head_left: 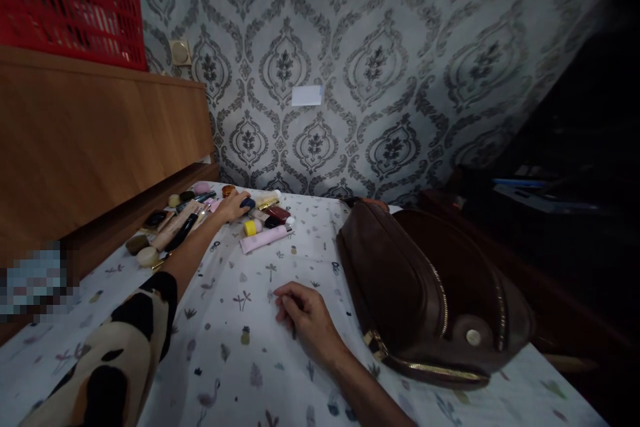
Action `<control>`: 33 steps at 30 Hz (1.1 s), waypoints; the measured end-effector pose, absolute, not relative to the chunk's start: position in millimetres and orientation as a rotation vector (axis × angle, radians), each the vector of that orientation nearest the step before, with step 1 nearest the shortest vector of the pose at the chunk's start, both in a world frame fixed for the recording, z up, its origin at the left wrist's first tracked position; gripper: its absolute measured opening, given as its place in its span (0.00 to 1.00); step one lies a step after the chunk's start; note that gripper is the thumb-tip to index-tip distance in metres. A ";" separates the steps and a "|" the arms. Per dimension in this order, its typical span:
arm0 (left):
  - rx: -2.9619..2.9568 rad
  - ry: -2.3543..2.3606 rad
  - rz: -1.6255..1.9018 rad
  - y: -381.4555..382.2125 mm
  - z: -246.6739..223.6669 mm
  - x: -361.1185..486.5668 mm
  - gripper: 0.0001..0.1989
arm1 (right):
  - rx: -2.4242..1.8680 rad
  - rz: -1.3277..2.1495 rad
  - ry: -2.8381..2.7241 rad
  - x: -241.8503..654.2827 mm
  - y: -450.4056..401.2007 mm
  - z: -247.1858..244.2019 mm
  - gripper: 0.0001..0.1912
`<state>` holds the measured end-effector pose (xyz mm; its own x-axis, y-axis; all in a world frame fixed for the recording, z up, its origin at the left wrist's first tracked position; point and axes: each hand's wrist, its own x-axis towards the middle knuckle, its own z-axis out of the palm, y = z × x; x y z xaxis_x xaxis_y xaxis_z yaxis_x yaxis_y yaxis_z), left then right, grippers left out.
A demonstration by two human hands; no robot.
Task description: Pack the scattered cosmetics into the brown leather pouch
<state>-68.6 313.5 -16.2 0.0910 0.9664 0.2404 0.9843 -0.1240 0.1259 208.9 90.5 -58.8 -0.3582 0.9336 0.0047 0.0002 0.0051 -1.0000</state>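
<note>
My left hand [234,206] reaches to the far left part of the patterned sheet, among cosmetics, with its fingertips at a small dark blue item [247,203]; whether it grips the item is unclear. My right hand [303,310] rests low over the middle of the sheet, fingers curled, with nothing visible in it. Between the hands lie a pink tube [265,239] and a yellow-capped container [253,227]. A dark red item [278,213] is just behind them. To the right, a brown leather bag [390,280] lies with its zip open.
A wooden cabinet [100,140] borders the left side, with a red basket [70,7] on top. More cosmetics, including a black tube [183,232] and a round cream jar [147,256], lie beside my left forearm. A patterned wall [350,60] stands behind.
</note>
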 end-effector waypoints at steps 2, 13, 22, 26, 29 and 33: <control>-2.272 -2.041 -0.400 311.9 -16.9 -69.8 0.23 | -1.007 1.468 -1.476 208.9 90.8 -60.1 0.15; -2.250 -1.997 -0.391 283.1 3.5 -78.1 0.19 | -1.024 1.446 -1.487 208.7 89.9 -57.8 0.15; -2.247 -2.006 -0.391 293.1 -11.3 -64.6 0.27 | -1.024 1.457 -1.485 207.9 90.3 -56.4 0.16; -2.216 -2.011 -0.362 300.1 -7.7 -61.1 0.25 | -1.009 1.460 -1.489 207.8 90.5 -58.9 0.16; -2.198 -2.005 -0.318 301.5 -3.6 -62.3 0.23 | -1.000 1.460 -1.489 208.1 90.5 -59.8 0.16; -2.267 -1.956 -0.227 301.1 -1.6 -61.7 0.25 | -1.001 1.459 -1.492 208.1 90.4 -59.1 0.15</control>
